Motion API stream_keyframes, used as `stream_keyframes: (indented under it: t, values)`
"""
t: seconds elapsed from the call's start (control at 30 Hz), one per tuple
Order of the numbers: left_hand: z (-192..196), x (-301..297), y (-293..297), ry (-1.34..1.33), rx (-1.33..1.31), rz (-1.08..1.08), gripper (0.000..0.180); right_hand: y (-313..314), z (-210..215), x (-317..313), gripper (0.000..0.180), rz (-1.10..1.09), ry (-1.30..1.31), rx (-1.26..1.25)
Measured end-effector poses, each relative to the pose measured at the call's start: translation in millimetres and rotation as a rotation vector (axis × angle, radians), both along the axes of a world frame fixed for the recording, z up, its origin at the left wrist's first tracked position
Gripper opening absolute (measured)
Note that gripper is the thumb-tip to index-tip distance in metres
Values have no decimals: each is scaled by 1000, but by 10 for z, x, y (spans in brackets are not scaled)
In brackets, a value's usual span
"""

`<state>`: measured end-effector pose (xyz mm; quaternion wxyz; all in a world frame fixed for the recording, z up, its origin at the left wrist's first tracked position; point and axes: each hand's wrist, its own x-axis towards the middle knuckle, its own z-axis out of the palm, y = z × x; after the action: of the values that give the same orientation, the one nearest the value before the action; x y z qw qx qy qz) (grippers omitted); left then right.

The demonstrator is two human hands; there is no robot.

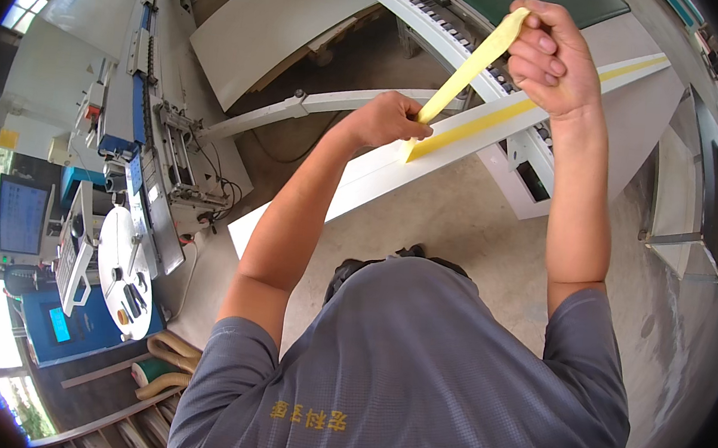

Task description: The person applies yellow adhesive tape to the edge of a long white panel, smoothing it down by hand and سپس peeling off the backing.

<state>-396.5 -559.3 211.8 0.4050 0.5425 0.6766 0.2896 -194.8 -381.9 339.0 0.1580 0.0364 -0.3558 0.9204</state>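
**Two hands on one yellow strip**

Two hands are busy up top of the frame. The right hand point(552, 57) is raised at upper right, fingers closed around the free end of a yellow strip point(471, 69). The left hand point(391, 119), near the centre top, is closed on the strip's lower part, right where it meets the long white panel point(364, 173). The strip runs taut between them. A yellow band continues along the panel's edge toward upper right. Machinery point(152, 170) sits at left.
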Motion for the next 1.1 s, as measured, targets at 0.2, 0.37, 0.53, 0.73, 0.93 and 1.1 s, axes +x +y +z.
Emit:
stream_keyframes:
  t: [0.2,0.37,0.53,0.73,0.93,1.1]
  values:
    - [424,290,480,2,8,15,22,609,-607,467,38,-424,-92,304]
    - [768,403,817,3,70,28,22,-29,-1873,177,34,-287,-807,1109]
    - [1126,592,1143,27,139,17,22,-227,-2236,-67,34,-275,-880,1616]
    - [1303,636,1446,112,270,91,30,394,-2051,23,31,-358,-784,1546]
    - [309,494,1556,-193,262,298,52,1102,-1658,316,19,-303,-776,1268]
    - [-506,832,1770,-41,-81,167,45,1623,-1323,443,17,-352,-664,1294]
